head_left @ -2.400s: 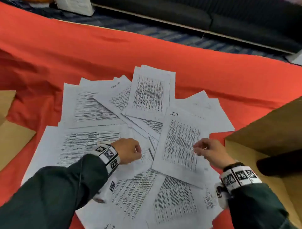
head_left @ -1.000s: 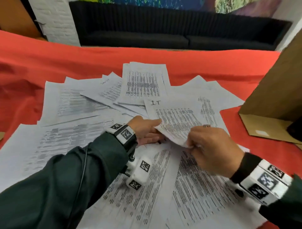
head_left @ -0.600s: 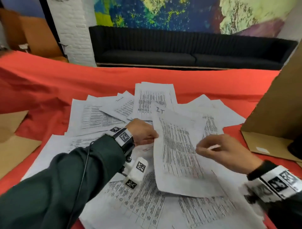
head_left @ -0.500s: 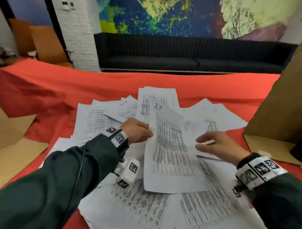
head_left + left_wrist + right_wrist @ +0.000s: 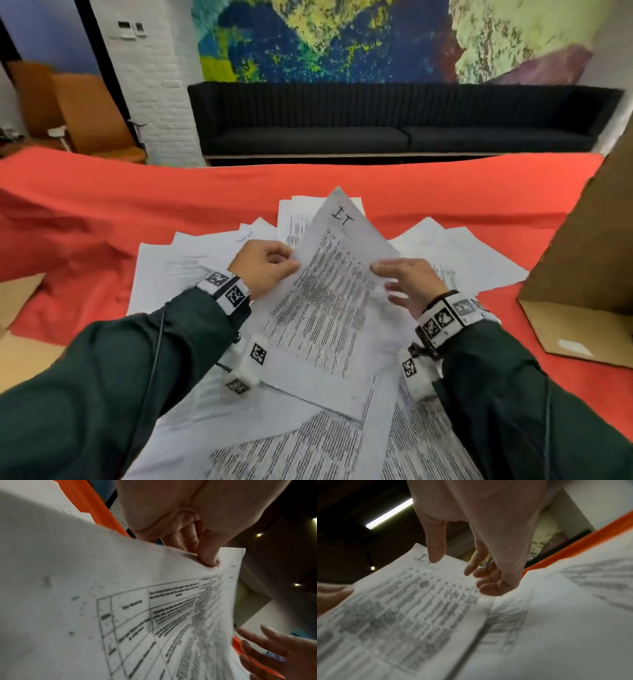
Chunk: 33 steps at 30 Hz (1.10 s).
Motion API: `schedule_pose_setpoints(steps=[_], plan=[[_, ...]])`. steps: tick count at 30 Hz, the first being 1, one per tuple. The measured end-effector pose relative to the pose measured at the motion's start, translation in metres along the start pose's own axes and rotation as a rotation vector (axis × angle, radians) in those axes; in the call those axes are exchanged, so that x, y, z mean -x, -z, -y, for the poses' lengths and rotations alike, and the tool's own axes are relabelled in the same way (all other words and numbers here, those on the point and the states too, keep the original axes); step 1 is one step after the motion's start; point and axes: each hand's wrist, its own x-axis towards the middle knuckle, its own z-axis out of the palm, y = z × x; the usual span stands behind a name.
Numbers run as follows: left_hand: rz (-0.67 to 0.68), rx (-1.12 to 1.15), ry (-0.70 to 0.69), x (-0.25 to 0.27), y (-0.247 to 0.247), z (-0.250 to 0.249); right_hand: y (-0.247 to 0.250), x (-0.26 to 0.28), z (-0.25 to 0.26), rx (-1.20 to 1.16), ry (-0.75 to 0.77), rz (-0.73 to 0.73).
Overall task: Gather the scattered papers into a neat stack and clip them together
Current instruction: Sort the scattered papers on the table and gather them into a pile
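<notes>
Two hands work the gathering step: from our head view, our left hand (image 5: 263, 265) pinches a printed sheet (image 5: 329, 308) marked "IT" above the scattered papers (image 5: 455, 246), from the left wrist its thumb presses that edge, from the right wrist our right hand (image 5: 481, 555) hovers loose-fingered and empty, so next we probably lay this sheet onto another.

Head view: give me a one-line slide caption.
Left hand lifts the "IT" sheet from scattered papers; open right hand alongside.

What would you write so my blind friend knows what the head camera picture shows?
A left hand pinches a printed sheet marked "IT", lifted above scattered papers on a red cloth. The right hand hovers open beside it.
</notes>
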Motion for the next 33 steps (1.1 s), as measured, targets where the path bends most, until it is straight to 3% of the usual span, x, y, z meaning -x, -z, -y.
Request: schedule_pose_setpoints(steps=[4, 7, 10, 12, 14, 17, 24, 29, 33], plan=[[-0.085, -0.194, 0.170, -0.054, -0.012, 0.011, 0.016, -0.051, 0.002, 0.463, 0.056, -0.100], [0.075, -0.502, 0.300, -0.089, -0.023, 0.022, 0.039, -0.096, 0.000, 0.812, -0.131, -0.204], [0.221, -0.690, 0.401, -0.114, -0.036, 0.030, 0.064, -0.132, -0.003, 0.889, -0.244, -0.313], [0.261, -0.741, 0.402, -0.128, -0.045, 0.035, 0.073, -0.147, 0.000, 0.810, -0.232, -0.277], [0.264, -0.693, 0.408, -0.135, -0.054, 0.038, 0.069, -0.156, 0.002, 0.716, -0.181, -0.183], [0.246, -0.569, 0.408, -0.138, -0.068, 0.045, 0.050, -0.160, 0.008, 0.783, -0.124, -0.053], [0.248, -0.245, 0.306, -0.112, -0.055, 0.048, 0.041, -0.123, 0.016, 0.656, -0.083, 0.094], [0.086, -0.055, 0.168, -0.085, -0.014, 0.007, 0.069, -0.068, 0.048, 0.463, 0.012, 0.121], [0.051, 0.167, 0.032, -0.061, 0.020, -0.059, 0.089, -0.027, 0.089, 0.340, 0.224, 0.099]])
